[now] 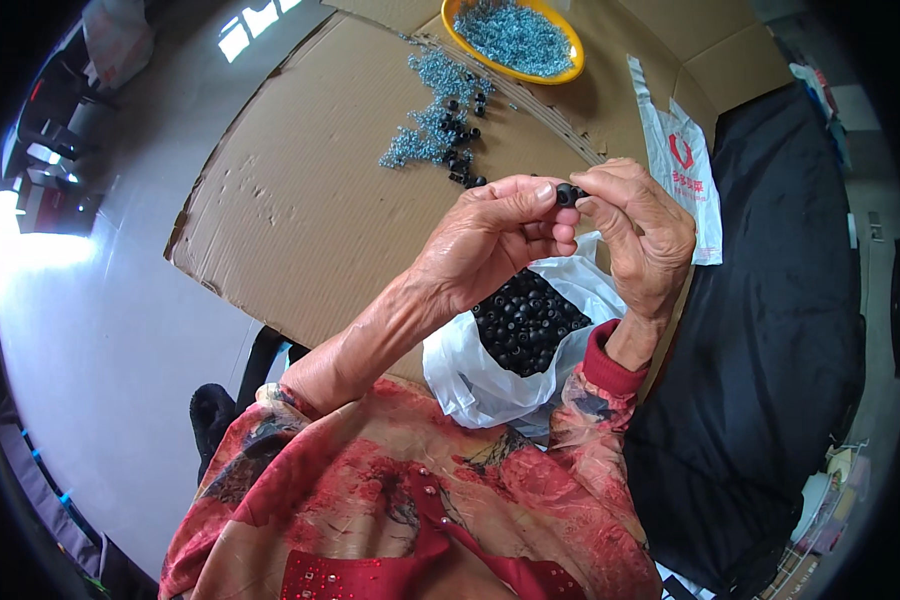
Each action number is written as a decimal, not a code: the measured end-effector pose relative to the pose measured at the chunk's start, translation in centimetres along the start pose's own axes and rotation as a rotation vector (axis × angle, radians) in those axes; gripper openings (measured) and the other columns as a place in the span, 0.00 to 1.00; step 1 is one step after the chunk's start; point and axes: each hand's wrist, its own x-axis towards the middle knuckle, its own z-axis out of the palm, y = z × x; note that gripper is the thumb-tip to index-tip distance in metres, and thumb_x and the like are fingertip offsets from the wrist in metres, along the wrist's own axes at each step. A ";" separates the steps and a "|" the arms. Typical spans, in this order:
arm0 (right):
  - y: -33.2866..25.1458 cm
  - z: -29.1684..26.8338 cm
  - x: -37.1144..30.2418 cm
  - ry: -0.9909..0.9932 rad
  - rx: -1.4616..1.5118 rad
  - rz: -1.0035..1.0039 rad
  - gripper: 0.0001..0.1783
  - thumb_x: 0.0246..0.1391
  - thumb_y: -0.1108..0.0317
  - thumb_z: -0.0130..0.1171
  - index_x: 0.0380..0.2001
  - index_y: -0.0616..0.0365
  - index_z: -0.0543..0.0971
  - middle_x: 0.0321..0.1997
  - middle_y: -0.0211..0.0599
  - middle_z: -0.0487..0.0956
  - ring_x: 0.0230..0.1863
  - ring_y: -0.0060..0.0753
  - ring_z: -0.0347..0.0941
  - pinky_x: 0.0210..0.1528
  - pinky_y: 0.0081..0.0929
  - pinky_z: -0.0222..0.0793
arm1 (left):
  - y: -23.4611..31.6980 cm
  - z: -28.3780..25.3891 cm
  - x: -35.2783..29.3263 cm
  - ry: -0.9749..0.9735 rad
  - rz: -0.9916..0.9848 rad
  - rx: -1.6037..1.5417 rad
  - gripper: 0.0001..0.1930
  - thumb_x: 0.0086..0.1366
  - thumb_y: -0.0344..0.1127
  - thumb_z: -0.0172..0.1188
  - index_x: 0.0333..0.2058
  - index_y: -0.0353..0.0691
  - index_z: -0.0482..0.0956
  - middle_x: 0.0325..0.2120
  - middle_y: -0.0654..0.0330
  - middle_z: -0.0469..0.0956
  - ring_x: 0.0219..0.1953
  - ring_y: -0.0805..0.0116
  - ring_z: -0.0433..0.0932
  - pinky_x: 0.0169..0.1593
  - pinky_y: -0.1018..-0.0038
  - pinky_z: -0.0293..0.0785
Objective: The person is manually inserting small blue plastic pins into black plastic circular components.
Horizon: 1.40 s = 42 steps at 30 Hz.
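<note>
Above the bag, both my hands meet at a small round black plastic piece point(567, 195) with a hollow in its face. My left hand point(490, 235) is closed, pinching it between thumb and forefinger. My right hand point(638, 225) is closed too, its thumb and fingertips pressed together at the piece's right side; what lies between them is mostly covered. Just below my hands, an open white plastic bag point(453, 375) holds many loose black pieces point(527, 322) of the same kind.
Cardboard point(300, 200) covers the work surface. Small shiny bluish-silver pieces point(425, 140) lie scattered on it, beside several black pieces point(457, 135). A yellow bowl point(577, 62) at the far side holds more silver pieces. A flattened white bag point(705, 190) and black cloth point(770, 300) lie right.
</note>
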 end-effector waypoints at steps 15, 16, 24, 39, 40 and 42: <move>0.5 -0.2 -0.1 0.036 0.375 0.281 0.06 0.44 0.77 0.60 0.30 0.62 0.78 0.27 0.34 0.77 0.29 0.25 0.73 0.33 0.19 0.66 | 0.3 1.1 -0.4 -0.006 -0.009 -0.082 0.09 0.63 0.32 0.52 0.38 0.32 0.72 0.29 0.56 0.76 0.31 0.68 0.76 0.42 0.71 0.74; 0.8 -0.2 -0.2 0.026 0.384 0.260 0.07 0.44 0.77 0.61 0.30 0.62 0.78 0.28 0.35 0.77 0.29 0.25 0.73 0.33 0.19 0.66 | 0.3 1.0 -0.3 0.000 -0.009 -0.081 0.10 0.63 0.32 0.52 0.38 0.31 0.72 0.29 0.56 0.76 0.31 0.68 0.76 0.42 0.71 0.74; 0.3 0.6 -0.2 0.112 0.176 0.169 0.06 0.44 0.77 0.60 0.29 0.62 0.78 0.29 0.37 0.77 0.31 0.27 0.73 0.34 0.22 0.67 | 0.3 1.3 0.0 0.059 0.035 -0.093 0.10 0.63 0.32 0.52 0.38 0.30 0.72 0.29 0.56 0.76 0.31 0.70 0.75 0.41 0.72 0.74; 0.0 1.3 -0.5 0.201 0.254 0.297 0.06 0.45 0.76 0.60 0.30 0.63 0.78 0.29 0.35 0.78 0.32 0.24 0.73 0.35 0.20 0.68 | 0.4 1.2 0.2 0.008 0.072 -0.059 0.10 0.63 0.32 0.52 0.38 0.30 0.73 0.29 0.57 0.76 0.31 0.71 0.76 0.41 0.73 0.75; 0.1 1.4 -0.6 0.208 0.191 0.244 0.07 0.44 0.75 0.61 0.31 0.63 0.78 0.30 0.36 0.77 0.32 0.26 0.74 0.36 0.21 0.68 | 0.4 1.3 0.2 0.021 0.072 -0.070 0.10 0.63 0.32 0.52 0.39 0.30 0.73 0.30 0.57 0.76 0.31 0.71 0.76 0.41 0.73 0.75; 0.1 1.5 -0.6 0.213 0.131 0.190 0.08 0.44 0.75 0.61 0.31 0.63 0.78 0.30 0.37 0.77 0.32 0.28 0.74 0.36 0.21 0.68 | 0.4 1.2 0.2 0.035 0.074 -0.080 0.10 0.63 0.32 0.52 0.39 0.31 0.73 0.30 0.57 0.76 0.31 0.71 0.76 0.41 0.73 0.75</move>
